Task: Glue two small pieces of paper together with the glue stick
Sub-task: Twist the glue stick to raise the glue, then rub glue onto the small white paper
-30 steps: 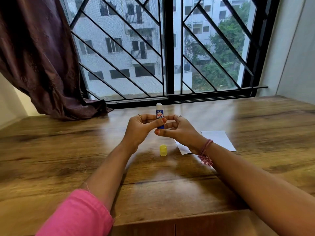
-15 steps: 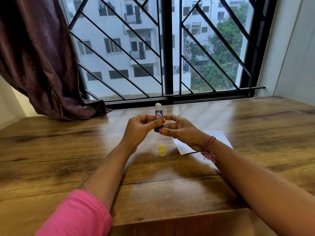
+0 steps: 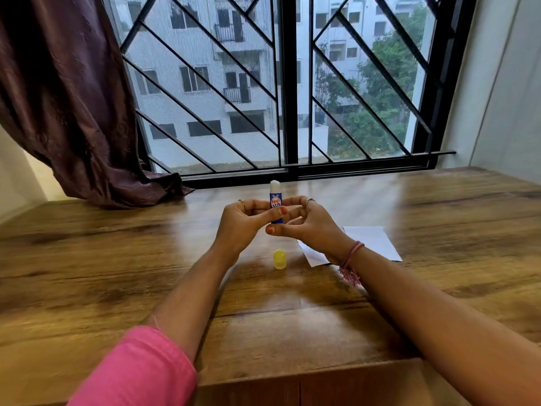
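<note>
Glue stick (image 3: 275,205) stands upright above the table (image 3: 117,259), uncapped, its white tip showing. Left hand (image 3: 240,227) pinches its blue barrel, thumb across the label; right hand (image 3: 307,224) curls its fingers round the lower end. Yellow cap (image 3: 279,259) sits on the wood just near of the hands. White paper (image 3: 371,241) lies flat to the right, partly hidden by the right wrist. Brown, glossy wood grain runs across the table. At the far edge a barred window (image 3: 287,83) shows buildings and trees; a dark curtain (image 3: 67,98) hangs far left, pale wall (image 3: 503,83) far right.
</note>
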